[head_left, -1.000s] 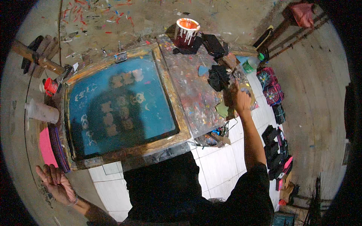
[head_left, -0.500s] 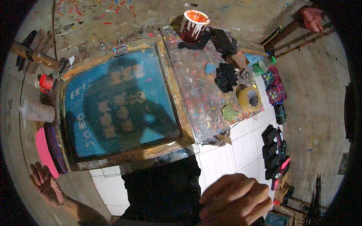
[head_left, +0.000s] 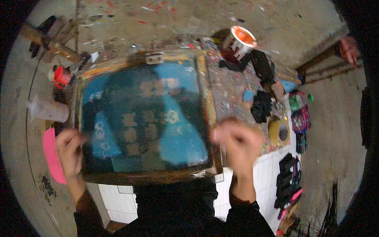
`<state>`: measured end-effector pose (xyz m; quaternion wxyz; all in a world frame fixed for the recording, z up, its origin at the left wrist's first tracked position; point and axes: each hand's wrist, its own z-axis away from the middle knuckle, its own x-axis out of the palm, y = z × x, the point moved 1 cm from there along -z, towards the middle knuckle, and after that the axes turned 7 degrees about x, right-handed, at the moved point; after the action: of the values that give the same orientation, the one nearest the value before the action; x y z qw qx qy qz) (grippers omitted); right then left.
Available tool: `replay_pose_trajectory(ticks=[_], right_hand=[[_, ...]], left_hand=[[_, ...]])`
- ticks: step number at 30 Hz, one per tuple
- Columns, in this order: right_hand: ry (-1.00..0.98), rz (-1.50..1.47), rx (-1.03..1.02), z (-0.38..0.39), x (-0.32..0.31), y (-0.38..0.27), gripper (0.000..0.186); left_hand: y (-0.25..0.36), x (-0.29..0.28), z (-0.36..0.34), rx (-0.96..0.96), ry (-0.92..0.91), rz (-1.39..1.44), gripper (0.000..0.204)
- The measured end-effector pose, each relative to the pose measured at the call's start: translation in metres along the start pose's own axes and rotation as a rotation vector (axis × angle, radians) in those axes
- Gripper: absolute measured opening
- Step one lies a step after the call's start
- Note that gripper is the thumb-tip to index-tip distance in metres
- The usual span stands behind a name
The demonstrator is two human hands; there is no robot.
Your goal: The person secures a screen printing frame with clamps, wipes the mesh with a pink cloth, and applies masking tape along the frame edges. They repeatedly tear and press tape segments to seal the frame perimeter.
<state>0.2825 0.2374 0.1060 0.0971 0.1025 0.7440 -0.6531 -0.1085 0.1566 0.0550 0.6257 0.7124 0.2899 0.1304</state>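
Observation:
A wooden screen printing frame (head_left: 204, 81) with blue mesh (head_left: 183, 142) lies in front of me, pale cartoon-like shapes showing in the mesh. My left hand (head_left: 71, 153) is at the frame's left rail, fingers curled in and apparently gripping its edge. At the right rail is my right hand (head_left: 240, 144), its fingers bent toward the wood. Motion smears that hand, so its hold on the rail cannot be made out. A metal clamp (head_left: 154, 58) sits at the middle of the far rail. My shadow darkens much of the mesh.
Right of the frame, the paint-spattered tabletop (head_left: 229, 104) carries an orange paint tub (head_left: 238, 44), a crumpled black cloth (head_left: 261, 106) and a tape roll (head_left: 279, 132). Pink sheets (head_left: 53, 156) and a cloudy plastic cup (head_left: 49, 110) are at left. Black pieces (head_left: 286, 179) lie farther right.
My left hand has moved up and inward, from spread fingers to curled ones at the left rail. My right hand has risen to the right rail. The view has shifted.

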Motion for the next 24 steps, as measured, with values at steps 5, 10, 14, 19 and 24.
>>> replay_pose_trajectory(ticks=[5, 10, 14, 19, 24], right_hand=[[0.078, -0.021, 0.203, -0.103, 0.035, 0.122, 0.009], [0.189, 0.403, 0.101, -0.135, 0.064, 0.134, 0.034], [0.22, 0.562, 0.005, -0.14, 0.071, 0.142, 0.06], [0.307, 0.793, -0.076, -0.146, 0.069, 0.169, 0.058], [0.229, 0.938, -0.038, -0.148, 0.075, 0.165, 0.054]], left_hand=[[-0.051, 0.111, -0.083, 0.048, -0.353, -0.256, 0.017], [-0.107, 0.13, -0.119, 0.152, -0.365, -0.255, 0.02], [-0.136, 0.141, -0.136, 0.178, -0.331, -0.345, 0.024], [-0.12, 0.152, -0.128, 0.191, -0.33, -0.339, 0.026], [-0.131, 0.153, -0.131, 0.287, -0.325, -0.406, 0.023]])
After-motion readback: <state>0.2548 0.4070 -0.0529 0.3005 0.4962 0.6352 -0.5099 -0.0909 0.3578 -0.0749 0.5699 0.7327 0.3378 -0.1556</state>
